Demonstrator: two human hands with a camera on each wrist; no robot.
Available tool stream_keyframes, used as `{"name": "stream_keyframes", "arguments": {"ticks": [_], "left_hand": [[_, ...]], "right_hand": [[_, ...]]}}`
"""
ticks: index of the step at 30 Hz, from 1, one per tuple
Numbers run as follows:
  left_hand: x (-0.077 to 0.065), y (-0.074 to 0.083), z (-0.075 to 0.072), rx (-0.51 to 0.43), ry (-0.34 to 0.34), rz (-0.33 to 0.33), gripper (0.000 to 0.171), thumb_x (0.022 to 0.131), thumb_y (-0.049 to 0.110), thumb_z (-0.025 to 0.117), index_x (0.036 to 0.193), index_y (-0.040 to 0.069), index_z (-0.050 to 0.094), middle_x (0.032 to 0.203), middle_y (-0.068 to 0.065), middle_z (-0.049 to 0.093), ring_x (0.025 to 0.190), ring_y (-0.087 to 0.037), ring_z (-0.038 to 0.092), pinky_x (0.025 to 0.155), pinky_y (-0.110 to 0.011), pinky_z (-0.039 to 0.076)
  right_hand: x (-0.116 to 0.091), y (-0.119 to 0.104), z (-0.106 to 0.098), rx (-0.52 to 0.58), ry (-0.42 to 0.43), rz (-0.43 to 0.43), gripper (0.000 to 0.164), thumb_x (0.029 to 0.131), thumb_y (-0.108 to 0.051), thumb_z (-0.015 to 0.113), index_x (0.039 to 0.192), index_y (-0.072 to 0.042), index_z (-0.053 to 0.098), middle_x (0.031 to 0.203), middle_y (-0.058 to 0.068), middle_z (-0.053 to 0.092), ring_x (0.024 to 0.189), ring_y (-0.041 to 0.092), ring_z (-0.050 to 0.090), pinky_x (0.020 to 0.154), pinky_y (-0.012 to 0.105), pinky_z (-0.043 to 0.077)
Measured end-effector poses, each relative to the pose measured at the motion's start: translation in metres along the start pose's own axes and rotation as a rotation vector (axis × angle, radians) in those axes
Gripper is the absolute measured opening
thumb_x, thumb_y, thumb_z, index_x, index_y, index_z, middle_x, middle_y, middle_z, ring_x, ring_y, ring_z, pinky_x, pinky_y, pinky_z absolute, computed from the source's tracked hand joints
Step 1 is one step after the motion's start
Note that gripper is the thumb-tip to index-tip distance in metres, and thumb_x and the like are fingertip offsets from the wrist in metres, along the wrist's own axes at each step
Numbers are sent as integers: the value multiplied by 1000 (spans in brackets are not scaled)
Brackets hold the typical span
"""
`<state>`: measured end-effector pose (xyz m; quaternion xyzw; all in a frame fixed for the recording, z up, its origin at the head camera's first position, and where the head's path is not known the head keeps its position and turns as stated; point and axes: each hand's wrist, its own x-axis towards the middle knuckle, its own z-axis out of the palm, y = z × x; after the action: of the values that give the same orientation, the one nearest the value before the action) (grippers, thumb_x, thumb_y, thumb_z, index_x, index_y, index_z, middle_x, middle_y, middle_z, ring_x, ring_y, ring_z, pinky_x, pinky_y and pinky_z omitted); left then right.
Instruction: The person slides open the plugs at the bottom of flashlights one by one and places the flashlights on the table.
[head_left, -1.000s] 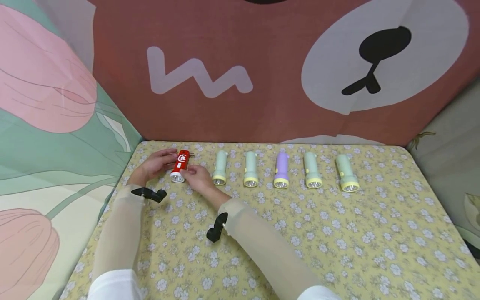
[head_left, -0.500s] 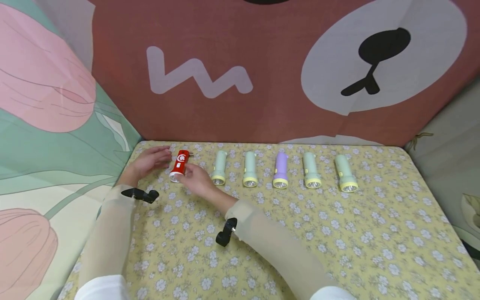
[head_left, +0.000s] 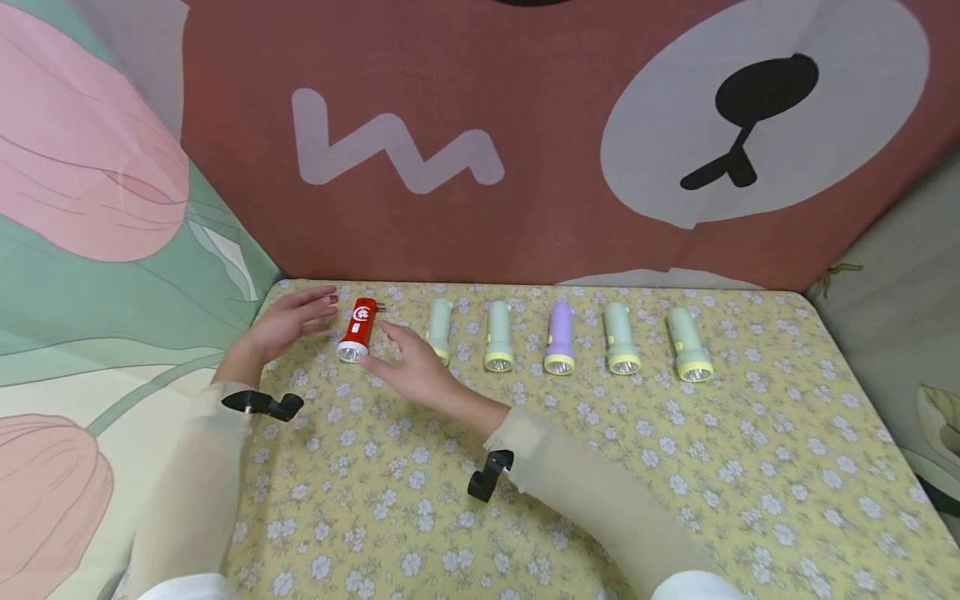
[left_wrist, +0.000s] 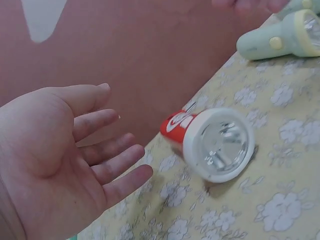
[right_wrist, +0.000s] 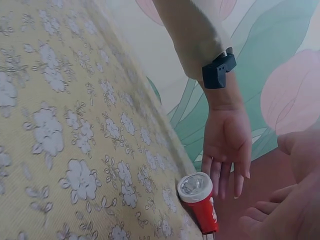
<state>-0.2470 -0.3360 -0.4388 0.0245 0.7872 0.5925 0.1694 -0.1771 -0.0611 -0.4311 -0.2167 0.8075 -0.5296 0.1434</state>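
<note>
A red flashlight [head_left: 358, 327] with a white head lies on the flowered cloth at the far left of a row, its lens toward the viewer and metal prongs showing at its back end. On its left, my left hand [head_left: 291, 321] is apart from it, fingers extended and palm facing it. My right hand [head_left: 412, 362] is to its right with thumb and fingers spread, holding nothing; it partly covers the nearest green flashlight [head_left: 441, 321]. The left wrist view shows a gap between my left hand [left_wrist: 75, 155] and the red flashlight [left_wrist: 215, 145].
Further right along the row lie a second green flashlight [head_left: 498, 333], a purple flashlight [head_left: 560, 337] and more green ones [head_left: 621, 337], all with yellow rims. Printed fabric walls [head_left: 525, 225] stand behind and at both sides of the table [head_left: 420, 517].
My right hand lets go of the red flashlight and draws back to the right. My left hand moves left, away from it. The red flashlight stays nearly in place.
</note>
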Motion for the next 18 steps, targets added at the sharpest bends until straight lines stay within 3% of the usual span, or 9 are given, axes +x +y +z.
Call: {"name": "stream_keyframes", "arguments": {"ticks": [12,18], "left_hand": [[4,26,31,38,-39,66,58,109,26,53,157,0,33,159,-22,33,143,-41,38,115,-57,37],[9,34,49,77,-62,83,55,108,23,53,156,1,37,158,-20,37,140,-45,41,114,-55,40]], "right_hand": [[-24,16,-19,5,53,-60,73,101,-38,65,159,-8,33,162,10,36,147,26,36,118,43,37],[-31,28,-24,8,92,-19,75,101,-40,65,160,-8,31,163,10,34,149,28,33,120,46,33]]}}
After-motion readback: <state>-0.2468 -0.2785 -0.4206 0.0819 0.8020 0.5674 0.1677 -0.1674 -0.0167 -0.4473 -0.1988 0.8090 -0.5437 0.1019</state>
